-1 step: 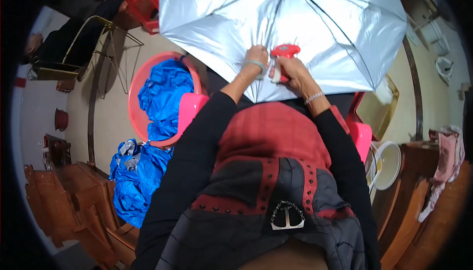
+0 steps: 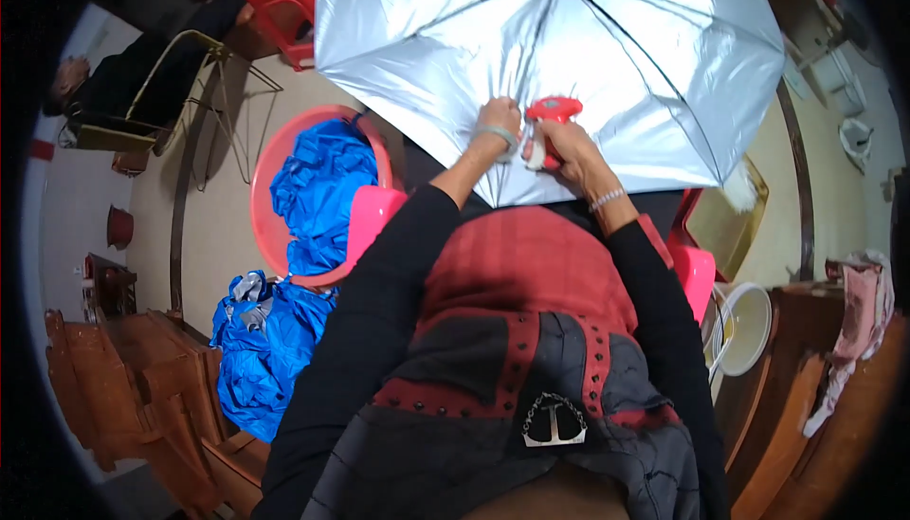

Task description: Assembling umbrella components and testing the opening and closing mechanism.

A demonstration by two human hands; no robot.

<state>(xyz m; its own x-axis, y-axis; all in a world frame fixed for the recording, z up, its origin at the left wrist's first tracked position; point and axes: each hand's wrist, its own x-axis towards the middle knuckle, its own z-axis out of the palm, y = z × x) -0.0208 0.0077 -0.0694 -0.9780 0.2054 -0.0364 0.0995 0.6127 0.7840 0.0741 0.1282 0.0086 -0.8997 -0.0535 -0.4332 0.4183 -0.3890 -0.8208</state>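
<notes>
An open umbrella (image 2: 645, 55) with a silver lining lies across my lap and away from me, its dark ribs (image 2: 493, 8) meeting at the far side. My left hand (image 2: 499, 120) is closed on the umbrella fabric along a rib near its close edge, where the cloth bunches into folds. Just right of it, my right hand (image 2: 572, 148) is wrapped round a red and white hand-held tool (image 2: 555, 109), whose red head points up and left over the lining. What the tool does, and whether it touches the cloth, I cannot tell.
To my left, a pink-orange basin (image 2: 263, 200) holds crumpled blue fabric (image 2: 327, 174); more blue fabric (image 2: 270, 359) is heaped below it. A red stool (image 2: 287, 8) and a person on a metal-framed chair (image 2: 194, 41) are far left. A white bucket (image 2: 746, 330) stands right.
The whole view has shifted slightly, with umbrella and hands a little lower and further right. Both hands keep their grips.
</notes>
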